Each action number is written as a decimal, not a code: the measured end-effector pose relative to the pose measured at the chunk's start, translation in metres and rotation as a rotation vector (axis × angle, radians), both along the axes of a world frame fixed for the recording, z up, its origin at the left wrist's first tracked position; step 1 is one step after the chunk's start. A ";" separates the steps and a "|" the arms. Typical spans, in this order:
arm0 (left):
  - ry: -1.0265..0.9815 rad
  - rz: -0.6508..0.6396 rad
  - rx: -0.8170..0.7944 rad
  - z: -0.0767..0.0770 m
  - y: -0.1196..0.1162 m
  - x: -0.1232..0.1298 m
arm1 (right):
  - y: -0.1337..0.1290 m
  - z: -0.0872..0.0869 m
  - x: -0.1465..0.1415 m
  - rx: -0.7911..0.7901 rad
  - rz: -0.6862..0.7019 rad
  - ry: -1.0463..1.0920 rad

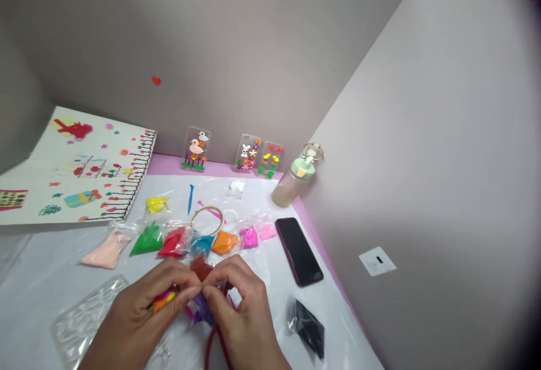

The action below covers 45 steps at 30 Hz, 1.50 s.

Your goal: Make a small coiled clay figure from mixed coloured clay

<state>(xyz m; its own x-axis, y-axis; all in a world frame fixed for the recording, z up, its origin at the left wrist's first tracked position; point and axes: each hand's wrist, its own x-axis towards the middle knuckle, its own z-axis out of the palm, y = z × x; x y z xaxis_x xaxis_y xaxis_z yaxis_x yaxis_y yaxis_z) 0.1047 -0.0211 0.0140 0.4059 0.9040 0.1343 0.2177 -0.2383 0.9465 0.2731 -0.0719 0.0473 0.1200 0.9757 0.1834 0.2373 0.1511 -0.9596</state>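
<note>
My left hand [147, 302] and my right hand [243, 302] meet over the table, thumbs and forefingers pinched together at the top of a clear bag of purple clay [203, 309]. A small multicoloured piece [163, 301] in yellow, orange and pink shows under the left fingers; whether it is held or lies below is hidden. Just beyond my fingertips lies a brownish-red clay packet [200, 268]. A dark red cord [217, 347] curves out by the right wrist. Left of my left hand rests a clear embossed plastic tray [91, 316], partly covered by the arm.
Clay packets in green [147, 238], red [173, 242], orange [225, 242] and other colours form a row. Behind them are a ring [222, 220] and a blue tool [190, 199]. A phone [298, 251], black packet [310, 327] and bottle [289, 184] stand or lie right.
</note>
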 end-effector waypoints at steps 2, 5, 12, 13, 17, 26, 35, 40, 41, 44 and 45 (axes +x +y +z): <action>0.002 0.029 -0.006 0.000 0.001 0.000 | 0.000 0.001 0.000 -0.035 0.003 0.033; 0.006 0.077 -0.009 0.001 0.003 -0.001 | 0.001 0.004 0.003 -0.078 -0.009 0.083; 0.014 0.093 -0.013 0.003 0.004 -0.003 | 0.003 0.004 0.006 -0.047 -0.018 0.051; 0.019 0.083 -0.013 0.004 0.004 -0.003 | 0.003 0.003 0.006 -0.041 -0.016 0.043; 0.025 0.054 -0.009 0.004 0.001 -0.004 | 0.002 0.000 0.004 -0.009 -0.002 -0.006; -0.018 0.086 -0.049 0.002 0.001 -0.003 | 0.000 -0.002 0.005 0.027 -0.008 -0.075; -0.024 -0.021 0.021 0.008 -0.001 -0.002 | 0.001 -0.016 0.007 0.040 0.080 -0.183; -0.087 0.030 -0.025 0.006 0.003 -0.003 | 0.002 -0.016 0.015 0.009 0.035 -0.177; -0.092 0.053 -0.019 0.006 0.003 -0.004 | 0.002 -0.016 0.017 0.006 0.032 -0.177; -0.087 0.059 0.022 0.007 0.005 -0.006 | 0.003 -0.014 0.019 -0.013 0.055 -0.174; -0.083 0.053 0.036 0.007 0.005 -0.007 | 0.004 -0.014 0.019 -0.023 0.060 -0.169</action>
<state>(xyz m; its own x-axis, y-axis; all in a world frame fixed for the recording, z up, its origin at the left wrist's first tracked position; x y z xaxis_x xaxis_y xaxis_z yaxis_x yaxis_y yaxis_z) 0.0975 -0.0157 0.0207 0.3438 0.9178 0.1987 0.1519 -0.2632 0.9527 0.2919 -0.0681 0.0333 0.0304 0.9844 0.1730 0.3869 0.1480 -0.9102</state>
